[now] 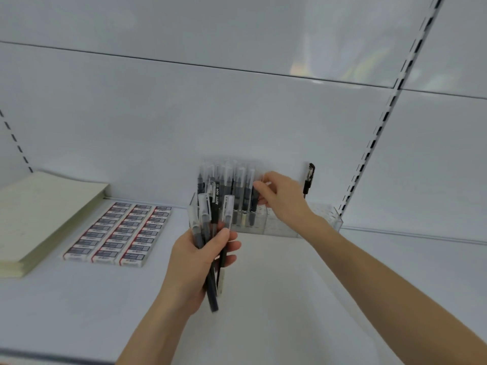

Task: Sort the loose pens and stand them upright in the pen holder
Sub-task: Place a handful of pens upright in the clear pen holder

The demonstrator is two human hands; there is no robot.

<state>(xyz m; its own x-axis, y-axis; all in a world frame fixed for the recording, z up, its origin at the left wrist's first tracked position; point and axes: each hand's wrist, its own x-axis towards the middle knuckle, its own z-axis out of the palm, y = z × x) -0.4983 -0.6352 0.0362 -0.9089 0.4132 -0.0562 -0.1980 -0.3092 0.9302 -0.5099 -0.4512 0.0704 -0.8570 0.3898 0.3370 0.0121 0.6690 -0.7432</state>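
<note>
The left hand (pixel 200 256) has its grip clamped round a bundle of loose black pens with clear caps (pixel 210 222); the right hand (pixel 282 198) pinches a clear-capped pen (pixel 253 206) standing at the row's right end in the clear acrylic pen holder (pixel 324 218) on the white shelf (pixel 263 312); boxed erasers (pixel 121 230) lie further left.

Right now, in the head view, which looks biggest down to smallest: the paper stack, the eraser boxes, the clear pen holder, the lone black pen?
1. paper stack
2. eraser boxes and clear pen holder: too alike, right hand covers part of the holder
3. lone black pen
</note>
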